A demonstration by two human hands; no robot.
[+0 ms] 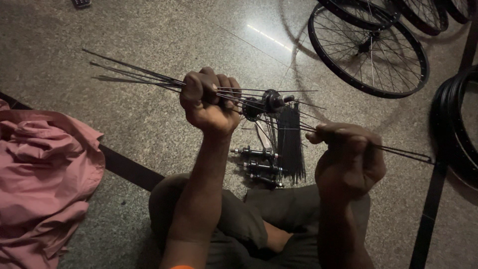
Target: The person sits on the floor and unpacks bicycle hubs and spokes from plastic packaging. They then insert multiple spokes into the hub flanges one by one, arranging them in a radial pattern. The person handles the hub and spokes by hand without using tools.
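Black steel: thin spokes (149,77) fan out from a wheel hub (266,102) that I hold up between my hands, above the floor.
Left hand (209,102): my fist is clenched around a bundle of spokes just left of the hub; their free ends splay out to the left.
Right hand (351,159): my fingers are closed on other spokes that run from the hub past my hand to the right.
Floor (164,30): speckled stone, dark joint lines.
Below the hub: three spare hubs (259,165) lie side by side, a bundle of loose spokes (290,144) just beside them.
Upper right: spoked bicycle wheels (368,50).
Left: pink cloth (42,174).
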